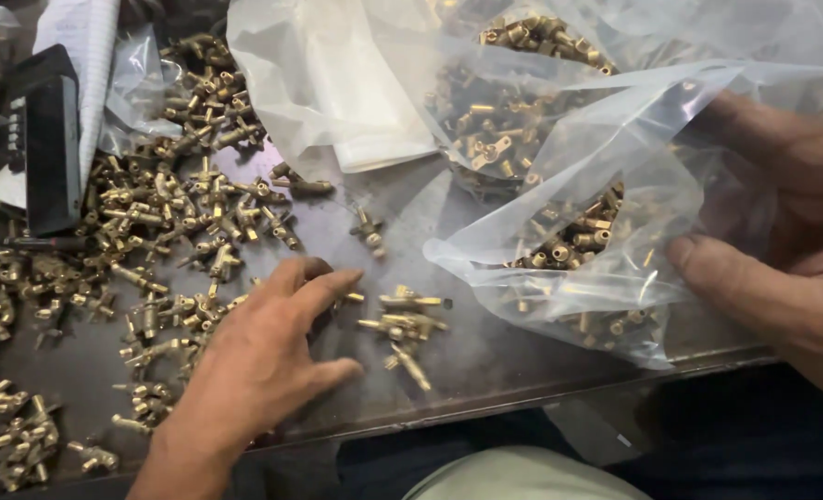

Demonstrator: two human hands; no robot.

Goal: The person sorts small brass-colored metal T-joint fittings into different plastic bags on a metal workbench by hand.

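Note:
My left hand [268,356] lies palm down on the dark tabletop [485,361], fingers spread, its fingertips reaching toward a small cluster of brass fittings [402,329]. It holds nothing. My right hand [782,241] grips the edge of a clear plastic bag [606,185] from the right, thumb pressed on the plastic. The bag lies open on its side and is partly filled with small brass fittings [569,236].
Many loose brass fittings [170,204] are scattered over the left half of the table. A black calculator-like device [45,139] lies at the far left beside white paper [82,46]. A second clear bag [337,83] with fittings sits at the back. The table's front edge [541,393] runs near my lap.

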